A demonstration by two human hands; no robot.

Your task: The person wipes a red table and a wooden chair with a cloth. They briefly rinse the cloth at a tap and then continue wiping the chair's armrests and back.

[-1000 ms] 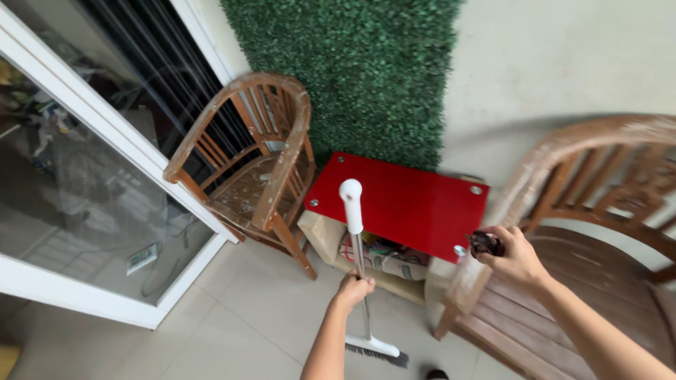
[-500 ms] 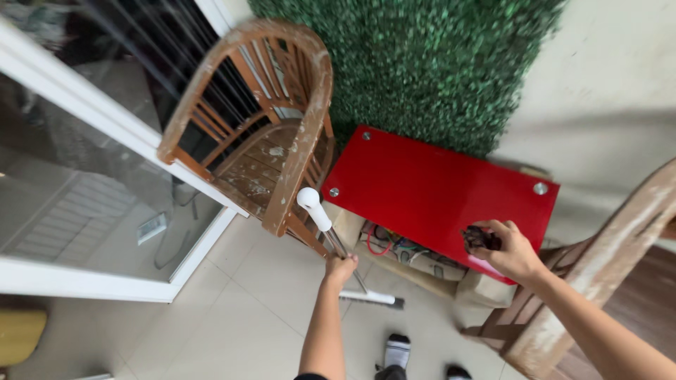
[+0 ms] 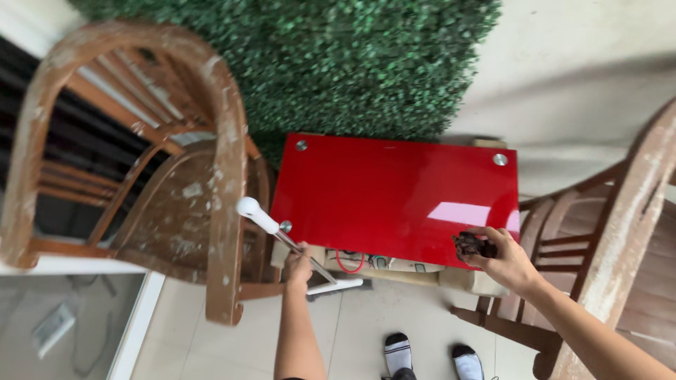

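Note:
My left hand (image 3: 299, 268) grips the metal shaft of a broom (image 3: 282, 236) with a white handle end; its white head rests on the tiled floor below the table. My right hand (image 3: 503, 260) holds a dark brown clump (image 3: 473, 245) against the front right edge of a glossy red table (image 3: 394, 190). The table stands against a green hedge wall. My feet in striped socks (image 3: 429, 355) show at the bottom.
A worn wooden armchair (image 3: 162, 190) stands left of the table, another wooden chair (image 3: 620, 232) at the right. A shelf of clutter with a red cable (image 3: 352, 262) sits under the table. A glass sliding door (image 3: 63, 317) is at lower left. The green hedge panel (image 3: 317, 63) covers the wall.
The view has moved closer and now looks straight down on the red table. The broom has swung nearer to the table's left corner. My right hand stays at the table edge with the clump.

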